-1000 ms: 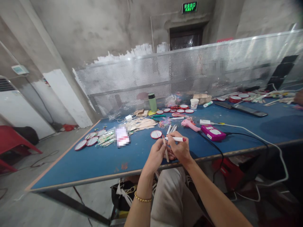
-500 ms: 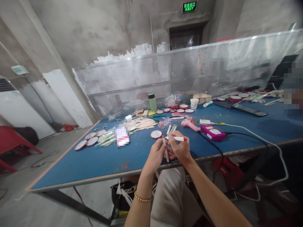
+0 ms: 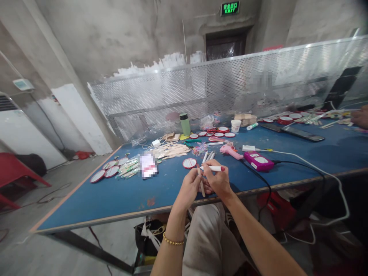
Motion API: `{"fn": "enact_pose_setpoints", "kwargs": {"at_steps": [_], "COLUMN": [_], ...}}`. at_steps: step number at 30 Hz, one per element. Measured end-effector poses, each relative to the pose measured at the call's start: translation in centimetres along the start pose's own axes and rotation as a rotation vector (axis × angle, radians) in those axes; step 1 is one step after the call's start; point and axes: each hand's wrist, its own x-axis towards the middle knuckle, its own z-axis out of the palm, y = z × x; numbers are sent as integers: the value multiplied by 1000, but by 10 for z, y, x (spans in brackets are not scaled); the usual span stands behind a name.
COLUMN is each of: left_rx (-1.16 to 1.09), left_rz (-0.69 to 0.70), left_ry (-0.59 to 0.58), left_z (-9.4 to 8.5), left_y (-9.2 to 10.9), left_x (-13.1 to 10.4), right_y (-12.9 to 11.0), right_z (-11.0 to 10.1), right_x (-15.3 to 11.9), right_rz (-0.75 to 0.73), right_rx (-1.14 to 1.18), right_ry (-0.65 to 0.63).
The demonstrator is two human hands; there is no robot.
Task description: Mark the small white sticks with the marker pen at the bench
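My left hand (image 3: 189,186) is closed around a flat wooden craft stick (image 3: 202,189), which slants up between the fingers and is reddish near its top end. In my right hand (image 3: 220,181) is a white marker (image 3: 213,168) with a red end, held like a pen. Its tip points left at the upper part of the stick; whether they touch I cannot tell. Just beyond my hands lies a round white disc with a red rim (image 3: 189,163). More white markers (image 3: 209,156) lie behind my right hand.
Bare craft sticks (image 3: 175,150) are heaped behind, left of a pink glue gun (image 3: 230,150). A purple box (image 3: 259,161) with cables sits to the right. Further back stand a green bottle (image 3: 184,124) and a paper cup (image 3: 235,125). Another person's hand (image 3: 360,117) is at far right.
My right hand and the marker have shifted slightly left. The left hand and the stick stay nearly still. At far right, another person's hand now shows over the table.
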Motion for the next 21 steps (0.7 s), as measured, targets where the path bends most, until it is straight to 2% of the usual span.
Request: {"fn": "enact_pose_setpoints", "kwargs": {"at_steps": [21], "left_rx": [0], "left_rz": [11], "left_ry": [3], "left_z": [-1], "left_y": [-1], "left_x": [1], "right_y": [3], "right_z": [1], "right_x": [-1], "right_rz": [-23], "right_rx": [-12], "right_ry": [23]}}
